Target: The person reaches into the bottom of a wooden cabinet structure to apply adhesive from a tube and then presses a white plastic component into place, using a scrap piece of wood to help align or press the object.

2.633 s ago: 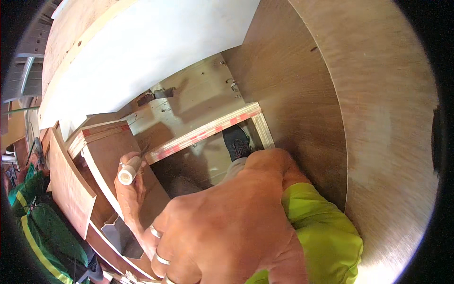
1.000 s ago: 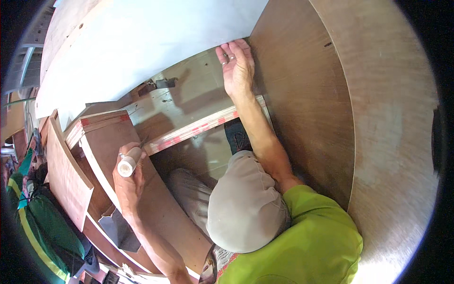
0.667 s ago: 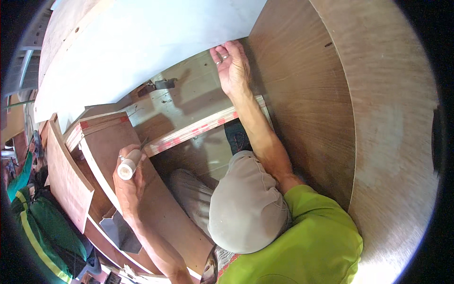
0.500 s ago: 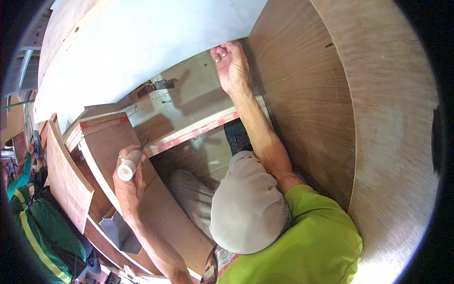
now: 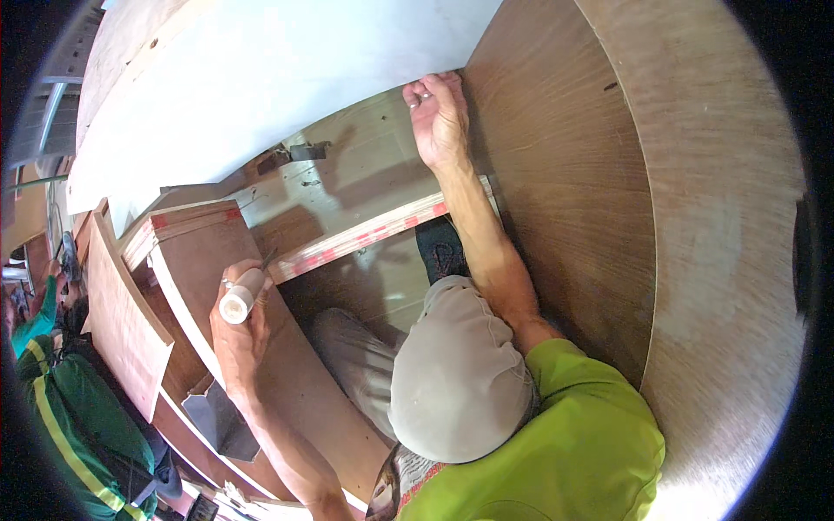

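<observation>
Gripping a pale round-handled tool in my left hand — fingers wrapped around it, thin dark tip near the red-marked plywood strip. Right hand is up at the white panel edge, fingers curled, tips hidden — can't tell if they hold it. Wooden compartment at left has a grey scrap in it; wooden bay contains my black shoe.

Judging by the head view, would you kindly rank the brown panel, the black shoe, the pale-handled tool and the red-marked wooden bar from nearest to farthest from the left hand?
From the left hand:
1. Pale-handled tool: in its grip.
2. Red-marked wooden bar: near end just right.
3. Black shoe: farther right.
4. Brown panel: beyond the shoe, rightmost.
</observation>
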